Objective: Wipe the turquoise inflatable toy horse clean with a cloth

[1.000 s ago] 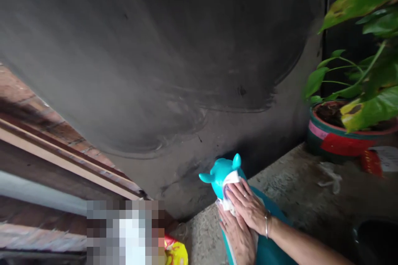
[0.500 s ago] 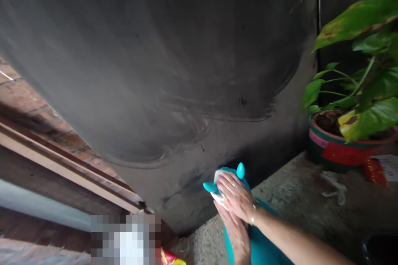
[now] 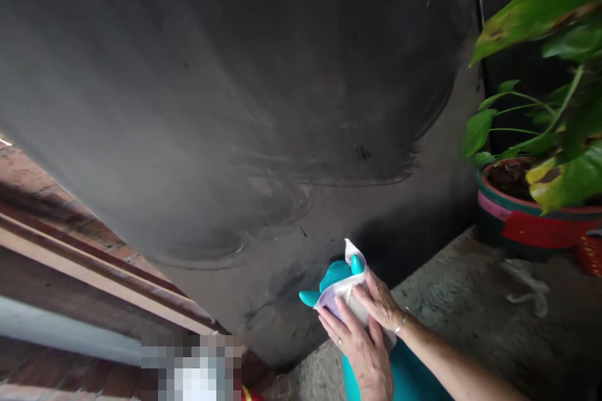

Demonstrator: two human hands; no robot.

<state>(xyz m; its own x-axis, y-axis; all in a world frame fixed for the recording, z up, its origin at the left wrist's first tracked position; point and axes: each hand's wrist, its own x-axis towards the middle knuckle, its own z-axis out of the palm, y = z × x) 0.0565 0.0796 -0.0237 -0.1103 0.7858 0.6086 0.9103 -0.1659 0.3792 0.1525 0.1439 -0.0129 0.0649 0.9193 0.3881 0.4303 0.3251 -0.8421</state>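
A white and pale purple cloth (image 3: 353, 298) drapes over the top of a teal plastic object (image 3: 335, 276) that has two pointed projections. The object looks like a ride-on toy, but its kind is not certain. My left hand (image 3: 360, 351), with a ring on one finger, presses the cloth's near side, fingers stretched along it. Around the right side of the cloth curves my right hand (image 3: 383, 304), a bracelet at its wrist. One cloth corner sticks up beside the right projection. Both palms are hidden, and the object's lower part runs out of view under my arms.
Ahead rises a dark, smudged panel (image 3: 263, 106). At right stands a potted leafy plant (image 3: 555, 222) on the concrete floor (image 3: 433, 288), near a crumpled whitish scrap (image 3: 531, 285). A brick edge and a long beam (image 3: 94, 263) run along the left, by a blurred patch.
The cloth, earlier bunched under my overlapping hands between the projections, now spreads over the near side and right projection. My hands have moved apart, uncovering the teal top.
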